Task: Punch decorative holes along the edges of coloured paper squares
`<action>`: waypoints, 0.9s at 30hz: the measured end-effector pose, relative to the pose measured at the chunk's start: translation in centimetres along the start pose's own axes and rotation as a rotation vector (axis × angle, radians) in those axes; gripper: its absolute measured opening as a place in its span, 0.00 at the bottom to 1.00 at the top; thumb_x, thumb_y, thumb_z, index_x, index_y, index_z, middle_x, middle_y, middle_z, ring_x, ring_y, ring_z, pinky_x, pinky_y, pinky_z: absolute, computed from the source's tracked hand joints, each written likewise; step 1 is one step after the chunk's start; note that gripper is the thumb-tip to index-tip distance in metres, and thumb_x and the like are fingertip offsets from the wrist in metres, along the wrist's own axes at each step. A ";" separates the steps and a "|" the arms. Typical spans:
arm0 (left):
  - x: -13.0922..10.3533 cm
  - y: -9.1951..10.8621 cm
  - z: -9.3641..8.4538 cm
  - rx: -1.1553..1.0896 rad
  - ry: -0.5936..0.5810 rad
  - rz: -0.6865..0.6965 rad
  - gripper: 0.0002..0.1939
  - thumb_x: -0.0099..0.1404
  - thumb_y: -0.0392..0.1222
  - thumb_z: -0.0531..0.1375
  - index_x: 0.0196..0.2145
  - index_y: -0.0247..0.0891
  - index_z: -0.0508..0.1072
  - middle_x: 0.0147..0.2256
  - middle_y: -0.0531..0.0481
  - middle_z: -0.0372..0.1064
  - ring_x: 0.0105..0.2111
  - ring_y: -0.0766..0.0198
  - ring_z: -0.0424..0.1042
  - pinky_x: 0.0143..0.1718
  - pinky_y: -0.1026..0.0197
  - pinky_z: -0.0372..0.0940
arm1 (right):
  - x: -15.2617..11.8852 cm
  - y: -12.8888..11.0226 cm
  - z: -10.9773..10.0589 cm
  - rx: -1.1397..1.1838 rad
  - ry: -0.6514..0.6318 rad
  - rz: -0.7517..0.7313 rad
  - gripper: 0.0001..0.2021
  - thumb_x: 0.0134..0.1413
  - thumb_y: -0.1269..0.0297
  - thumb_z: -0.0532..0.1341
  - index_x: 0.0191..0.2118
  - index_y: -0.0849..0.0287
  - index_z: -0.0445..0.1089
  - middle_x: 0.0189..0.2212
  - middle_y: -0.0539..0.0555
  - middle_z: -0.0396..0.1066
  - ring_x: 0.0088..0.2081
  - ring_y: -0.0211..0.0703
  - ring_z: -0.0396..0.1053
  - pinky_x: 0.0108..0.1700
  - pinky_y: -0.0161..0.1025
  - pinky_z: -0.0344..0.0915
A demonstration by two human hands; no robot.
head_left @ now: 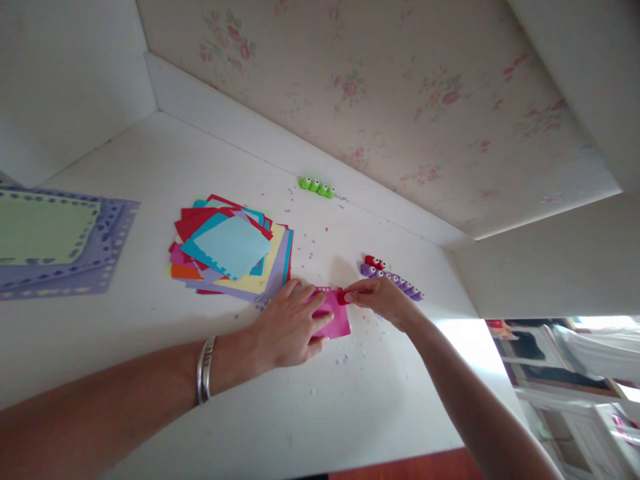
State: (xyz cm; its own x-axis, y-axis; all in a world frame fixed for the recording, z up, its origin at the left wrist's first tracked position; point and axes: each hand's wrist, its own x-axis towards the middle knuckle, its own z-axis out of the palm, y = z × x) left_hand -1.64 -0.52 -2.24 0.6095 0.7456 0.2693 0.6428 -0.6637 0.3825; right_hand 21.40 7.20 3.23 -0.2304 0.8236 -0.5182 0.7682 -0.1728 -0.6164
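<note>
My left hand (295, 325) lies flat with spread fingers on a pink sheet of paper (338, 325), holding it against the white surface. A row of small punched holes runs along the sheet's far edge. At the sheet's far right corner, my right hand (376, 298) pinches a small red paper punch (343, 297), its thumb and fingers partly covering it. Just beyond that hand stand a short red row of pieces with white eyes (375, 262) and a longer purple row with eyes (393, 280). The left palm and fingers hide part of the pink sheet.
A stack of coloured paper (233, 243) lies left of the pink sheet. Purple and green sheets with punched borders (113, 247) are at far left. A green row with eyes (317, 187) sits by the back wall (310, 157). Tiny paper bits are scattered across the white surface (240, 420).
</note>
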 end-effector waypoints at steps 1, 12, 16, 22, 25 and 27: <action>0.0 0.0 0.0 -0.001 -0.002 0.003 0.20 0.65 0.55 0.56 0.51 0.46 0.72 0.55 0.43 0.64 0.55 0.47 0.59 0.58 0.40 0.47 | 0.0 -0.2 0.0 -0.010 -0.001 0.008 0.08 0.48 0.58 0.67 0.35 0.53 0.81 0.31 0.55 0.79 0.33 0.47 0.74 0.33 0.42 0.67; 0.0 0.0 -0.2 -0.011 0.024 0.023 0.22 0.67 0.57 0.53 0.52 0.45 0.72 0.52 0.42 0.66 0.55 0.47 0.59 0.60 0.39 0.44 | 0.7 -0.9 0.0 -0.180 0.047 -0.003 0.07 0.45 0.62 0.66 0.30 0.56 0.80 0.24 0.54 0.76 0.24 0.40 0.68 0.24 0.38 0.59; 0.0 0.0 -0.2 -0.001 0.032 0.022 0.22 0.67 0.57 0.53 0.52 0.46 0.72 0.53 0.42 0.66 0.55 0.47 0.59 0.60 0.38 0.44 | 0.3 -1.5 0.1 -0.205 0.063 -0.001 0.07 0.45 0.61 0.66 0.29 0.57 0.80 0.23 0.54 0.75 0.23 0.38 0.66 0.23 0.37 0.58; 0.0 0.0 0.1 -0.005 0.018 0.025 0.22 0.67 0.56 0.54 0.52 0.45 0.72 0.54 0.42 0.66 0.57 0.48 0.60 0.61 0.39 0.43 | 0.1 -1.3 0.2 -0.179 0.095 0.018 0.08 0.45 0.61 0.66 0.30 0.57 0.80 0.23 0.54 0.76 0.23 0.36 0.66 0.23 0.35 0.57; 0.0 0.0 0.3 -0.033 0.019 0.027 0.22 0.67 0.55 0.54 0.54 0.44 0.71 0.58 0.43 0.63 0.59 0.50 0.59 0.63 0.41 0.41 | 0.3 -0.7 0.0 -0.145 0.051 -0.001 0.09 0.45 0.60 0.66 0.32 0.57 0.81 0.25 0.54 0.77 0.24 0.37 0.67 0.24 0.35 0.58; 0.0 -0.1 0.3 -0.043 0.013 0.039 0.22 0.67 0.54 0.54 0.55 0.44 0.69 0.59 0.44 0.63 0.60 0.51 0.59 0.63 0.42 0.40 | 0.5 -0.2 -0.3 -0.119 0.022 -0.026 0.10 0.46 0.59 0.66 0.34 0.56 0.81 0.26 0.54 0.77 0.26 0.38 0.68 0.26 0.35 0.60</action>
State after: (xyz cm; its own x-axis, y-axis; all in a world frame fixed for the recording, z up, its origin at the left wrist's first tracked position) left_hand -1.54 -0.52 -2.55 0.6272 0.7204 0.2959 0.5983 -0.6889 0.4091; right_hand 21.28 7.83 3.27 -0.2395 0.8387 -0.4891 0.8281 -0.0865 -0.5538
